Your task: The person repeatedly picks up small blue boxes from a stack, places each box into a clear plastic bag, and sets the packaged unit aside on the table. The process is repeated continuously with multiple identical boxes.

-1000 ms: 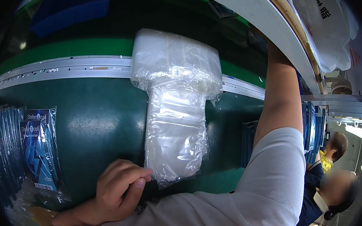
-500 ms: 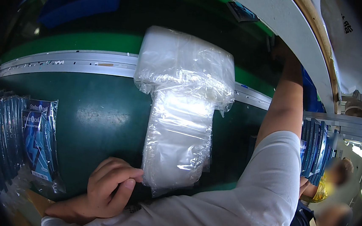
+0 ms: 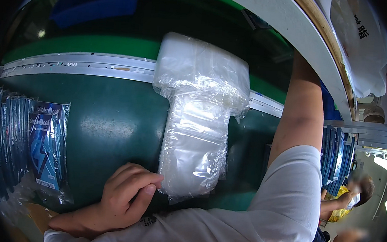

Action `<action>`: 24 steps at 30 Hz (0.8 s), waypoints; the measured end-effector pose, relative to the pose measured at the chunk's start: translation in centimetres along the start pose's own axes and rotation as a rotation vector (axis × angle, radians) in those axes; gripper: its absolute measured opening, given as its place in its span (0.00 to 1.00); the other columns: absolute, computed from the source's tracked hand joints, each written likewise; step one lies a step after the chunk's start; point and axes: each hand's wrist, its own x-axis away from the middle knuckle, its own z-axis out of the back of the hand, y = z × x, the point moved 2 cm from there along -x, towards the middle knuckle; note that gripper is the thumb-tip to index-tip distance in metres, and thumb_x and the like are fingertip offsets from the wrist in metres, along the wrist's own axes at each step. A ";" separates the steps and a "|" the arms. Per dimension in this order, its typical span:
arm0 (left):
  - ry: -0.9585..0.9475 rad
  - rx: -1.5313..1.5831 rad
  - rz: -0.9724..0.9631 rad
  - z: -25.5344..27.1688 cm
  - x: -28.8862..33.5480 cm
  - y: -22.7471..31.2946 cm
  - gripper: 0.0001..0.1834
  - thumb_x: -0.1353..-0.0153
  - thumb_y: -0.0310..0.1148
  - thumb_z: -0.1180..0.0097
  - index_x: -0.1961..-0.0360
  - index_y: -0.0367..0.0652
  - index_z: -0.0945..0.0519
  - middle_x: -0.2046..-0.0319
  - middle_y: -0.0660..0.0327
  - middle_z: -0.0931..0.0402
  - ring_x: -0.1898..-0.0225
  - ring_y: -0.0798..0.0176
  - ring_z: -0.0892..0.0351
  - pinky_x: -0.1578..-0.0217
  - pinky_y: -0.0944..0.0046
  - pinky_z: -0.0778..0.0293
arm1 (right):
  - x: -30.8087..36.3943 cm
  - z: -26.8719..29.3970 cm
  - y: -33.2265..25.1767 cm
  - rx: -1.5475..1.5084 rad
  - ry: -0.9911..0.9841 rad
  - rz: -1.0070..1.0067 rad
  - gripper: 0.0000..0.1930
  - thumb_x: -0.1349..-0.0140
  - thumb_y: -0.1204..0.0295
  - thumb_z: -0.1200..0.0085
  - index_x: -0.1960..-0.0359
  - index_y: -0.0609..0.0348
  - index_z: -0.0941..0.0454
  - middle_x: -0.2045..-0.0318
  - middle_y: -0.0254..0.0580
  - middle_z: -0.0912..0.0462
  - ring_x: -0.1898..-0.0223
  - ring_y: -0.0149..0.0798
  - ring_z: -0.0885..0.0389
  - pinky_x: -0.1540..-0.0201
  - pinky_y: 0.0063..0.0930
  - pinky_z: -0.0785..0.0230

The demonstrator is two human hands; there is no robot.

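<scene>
Clear plastic bags (image 3: 194,153), just right of left grip (image 3: 126,192), thumb and forefinger pressed together

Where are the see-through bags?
In the head view, the clear bags lie mid-picture, across the metal rail, just right of the left hand.

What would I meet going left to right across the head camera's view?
Flat blue packets in clear plastic, the person's half-curled left hand, stacked clear plastic bags, the bare right forearm, upright flat blue packs.
</scene>
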 end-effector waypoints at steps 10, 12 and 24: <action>-0.019 0.012 0.032 0.1 -0.2 -0.3 0.09 0.42 0.19 0.51 0.61 0.34 0.23 0.72 0.57 0.23 0.71 0.59 0.24 0.66 0.62 0.30 | -1.8 1.3 -3.3 -0.054 0.029 0.059 0.24 0.37 0.62 0.54 0.40 0.59 0.34 0.40 0.52 0.35 0.39 0.56 0.36 0.42 0.55 0.39; -0.009 0.014 0.023 0.1 -0.2 -0.3 0.09 0.42 0.19 0.51 0.61 0.34 0.23 0.72 0.57 0.23 0.71 0.59 0.24 0.66 0.62 0.30 | -1.2 1.2 -2.0 -0.067 0.047 0.035 0.24 0.37 0.62 0.54 0.40 0.59 0.34 0.40 0.52 0.35 0.39 0.56 0.37 0.42 0.56 0.39; -0.035 -0.010 0.045 0.0 -0.3 -0.3 0.08 0.41 0.20 0.51 0.61 0.34 0.23 0.72 0.57 0.22 0.70 0.58 0.24 0.65 0.62 0.29 | 0.9 -0.4 -0.6 -0.151 0.072 -0.005 0.24 0.37 0.63 0.54 0.40 0.59 0.34 0.39 0.53 0.35 0.38 0.56 0.37 0.42 0.58 0.40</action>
